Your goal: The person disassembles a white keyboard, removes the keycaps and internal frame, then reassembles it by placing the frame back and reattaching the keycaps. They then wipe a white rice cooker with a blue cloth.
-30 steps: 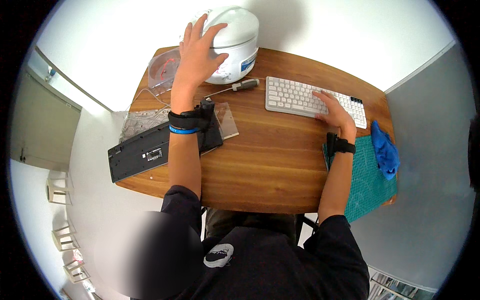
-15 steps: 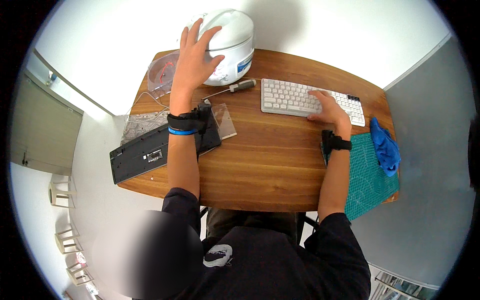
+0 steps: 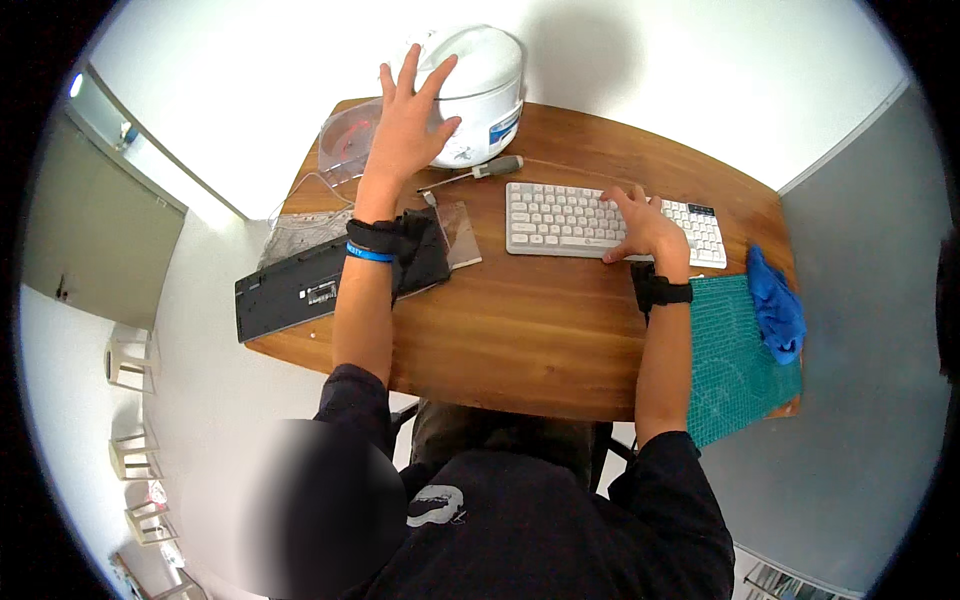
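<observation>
White keyboard met by the right hand, left hand spread before a white appliance

In the head view, a white keyboard (image 3: 555,215) is seen lying at the far right-hand part of a wooden table (image 3: 500,340), its keys turned upward. Its right half is partly covered by the right hand (image 3: 648,225), whose bent fingers are laid over the keys while the thumb is set apart, at the near edge. Whether the keyboard is actually pinched or merely touched cannot be told from this angle.

The left hand (image 3: 412,135) is held wide open, with fingers and thumb fanned out and nothing grasped; it is seen against a rounded white appliance (image 3: 488,75) with a lid. A black strap (image 3: 670,291) is worn on the right wrist, and a blue band (image 3: 370,253) on the left.

Between the appliance and the keyboard, a screwdriver (image 3: 497,167) is laid flat. Beneath the left forearm, a black panel (image 3: 285,305) is placed at a slant, partly hidden, with a clear sheet (image 3: 460,238) beside it. At the right, a green mat (image 3: 735,360) is overlapped by a crumpled blue cloth (image 3: 776,308).
</observation>
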`<state>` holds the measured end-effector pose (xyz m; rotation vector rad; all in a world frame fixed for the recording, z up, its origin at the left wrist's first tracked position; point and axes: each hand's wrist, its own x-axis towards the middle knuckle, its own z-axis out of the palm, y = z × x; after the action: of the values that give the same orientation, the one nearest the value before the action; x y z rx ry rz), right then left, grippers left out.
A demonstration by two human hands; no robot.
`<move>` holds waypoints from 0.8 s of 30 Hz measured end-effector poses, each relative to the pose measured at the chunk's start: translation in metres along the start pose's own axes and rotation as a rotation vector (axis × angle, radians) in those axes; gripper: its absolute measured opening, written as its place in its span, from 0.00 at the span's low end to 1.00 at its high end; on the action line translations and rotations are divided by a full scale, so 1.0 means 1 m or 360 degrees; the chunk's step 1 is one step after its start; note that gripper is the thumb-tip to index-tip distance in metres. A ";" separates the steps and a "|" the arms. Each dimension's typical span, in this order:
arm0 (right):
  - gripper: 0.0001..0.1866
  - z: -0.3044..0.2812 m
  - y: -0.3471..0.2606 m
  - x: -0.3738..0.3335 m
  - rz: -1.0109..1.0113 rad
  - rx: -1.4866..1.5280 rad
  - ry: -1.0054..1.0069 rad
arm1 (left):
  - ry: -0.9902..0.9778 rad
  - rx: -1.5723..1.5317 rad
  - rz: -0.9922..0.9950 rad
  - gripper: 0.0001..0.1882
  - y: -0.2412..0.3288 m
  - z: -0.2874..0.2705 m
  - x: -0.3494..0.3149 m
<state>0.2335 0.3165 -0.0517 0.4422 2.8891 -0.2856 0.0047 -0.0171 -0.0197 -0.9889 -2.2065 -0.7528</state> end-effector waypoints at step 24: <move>0.69 -0.022 -0.019 -0.015 -0.0254 -0.0145 0.0064 | -0.1489 0.0039 -0.0207 0.65 0.012 -0.116 -0.127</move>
<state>0.2375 0.2998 -0.0246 0.2043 2.9669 -0.1703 0.1163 -0.1485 -0.0304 -1.3767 -3.0748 -0.3198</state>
